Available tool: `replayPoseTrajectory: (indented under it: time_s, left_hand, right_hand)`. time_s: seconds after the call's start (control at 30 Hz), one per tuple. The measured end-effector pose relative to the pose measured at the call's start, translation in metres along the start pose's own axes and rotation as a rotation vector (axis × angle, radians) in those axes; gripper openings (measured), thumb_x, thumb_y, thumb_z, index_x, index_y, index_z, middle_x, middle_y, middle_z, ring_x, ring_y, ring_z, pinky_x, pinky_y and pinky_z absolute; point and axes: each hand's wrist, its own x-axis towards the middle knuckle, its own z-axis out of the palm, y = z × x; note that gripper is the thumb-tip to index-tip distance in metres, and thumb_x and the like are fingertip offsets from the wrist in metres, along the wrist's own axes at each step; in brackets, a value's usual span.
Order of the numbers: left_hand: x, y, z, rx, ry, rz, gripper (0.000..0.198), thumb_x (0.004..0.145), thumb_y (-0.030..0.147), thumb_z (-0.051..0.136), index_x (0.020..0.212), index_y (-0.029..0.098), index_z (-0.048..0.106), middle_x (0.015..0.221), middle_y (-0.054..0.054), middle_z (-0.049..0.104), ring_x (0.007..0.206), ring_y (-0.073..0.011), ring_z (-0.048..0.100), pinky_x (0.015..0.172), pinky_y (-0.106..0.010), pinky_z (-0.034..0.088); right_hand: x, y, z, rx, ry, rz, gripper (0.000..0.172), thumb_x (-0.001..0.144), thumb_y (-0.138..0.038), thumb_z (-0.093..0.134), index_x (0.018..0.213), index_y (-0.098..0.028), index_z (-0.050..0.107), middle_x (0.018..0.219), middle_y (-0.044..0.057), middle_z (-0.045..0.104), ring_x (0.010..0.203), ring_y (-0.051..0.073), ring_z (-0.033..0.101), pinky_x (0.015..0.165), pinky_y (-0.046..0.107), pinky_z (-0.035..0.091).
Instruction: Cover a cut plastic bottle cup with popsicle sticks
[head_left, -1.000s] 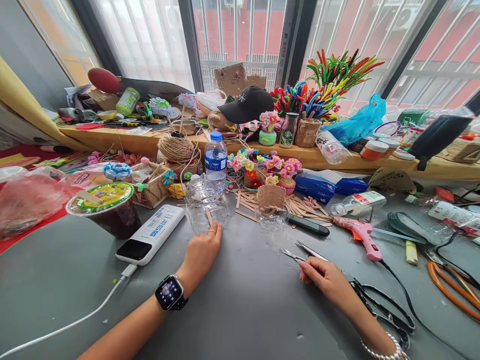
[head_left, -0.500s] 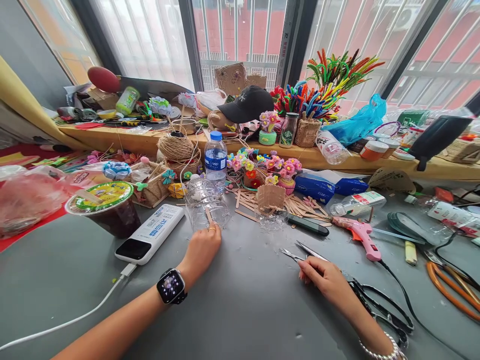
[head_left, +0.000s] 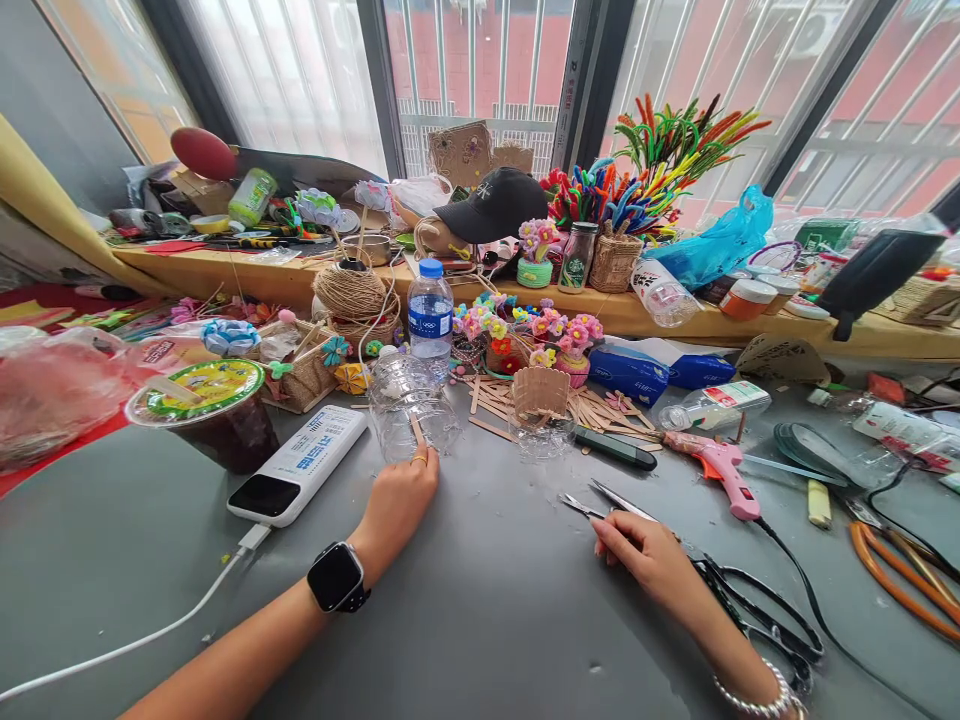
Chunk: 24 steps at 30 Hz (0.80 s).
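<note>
My left hand [head_left: 396, 503] rests on the grey table [head_left: 480, 620] with its fingers curled, pinching a thin wooden stick [head_left: 416, 430] against a clear plastic bottle [head_left: 409, 400] that lies on its side. A black smartwatch [head_left: 336, 578] is on that wrist. My right hand [head_left: 646, 555] lies on the table to the right with its fingers closed around small metal scissors [head_left: 596, 500]. The open blades point left. A silver bracelet [head_left: 757, 695] circles the right wrist.
A white power bank [head_left: 296, 468] with a cable lies left of my left hand, beside a cup with a green lid [head_left: 199, 395]. Behind are a water bottle [head_left: 431, 312], loose wooden sticks [head_left: 592, 410], a black knife [head_left: 615, 450], a pink glue gun [head_left: 720, 468] and craft clutter.
The watch screen has gone dark and my left forearm has shifted slightly. Both hands stay where they were.
</note>
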Motion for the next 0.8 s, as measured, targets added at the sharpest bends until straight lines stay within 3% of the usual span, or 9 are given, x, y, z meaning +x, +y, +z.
replayPoseTrajectory:
  time_s: [0.2,0.53,0.8]
  left_hand:
    - [0.0,-0.002,-0.006,0.03,0.001,0.007,0.038,0.078,-0.002,0.028,0.102,0.006,0.057,0.097,-0.018,0.063,0.066,-0.021,0.064,0.055,-0.03,0.05]
    - [-0.003,-0.008,-0.006,0.02,0.026,0.031,0.04,0.076,-0.002,0.028,0.101,0.008,0.058,0.117,-0.021,0.053,0.066,-0.0209,0.063,0.055,-0.031,0.05]
    - [-0.005,-0.011,-0.009,0.005,0.067,0.061,0.038,0.078,-0.001,0.031,0.103,0.012,0.056,0.102,-0.014,0.062,0.071,-0.0203,0.062,0.057,-0.03,0.048]
  right_hand:
    - [0.0,0.0,0.0,0.02,0.004,0.009,0.044,0.082,-0.05,0.033,0.062,-0.018,0.055,0.059,0.0,0.058,0.057,0.012,0.052,0.054,0.022,0.037]
    - [0.0,-0.001,0.0,-0.013,0.003,-0.011,0.043,0.083,-0.048,0.032,0.062,-0.018,0.055,0.059,0.0,0.057,0.057,0.012,0.051,0.055,0.022,0.037]
    - [0.0,0.0,-0.001,-0.023,0.013,-0.03,0.043,0.083,-0.047,0.033,0.061,-0.018,0.055,0.059,0.0,0.058,0.057,0.012,0.051,0.057,0.023,0.037]
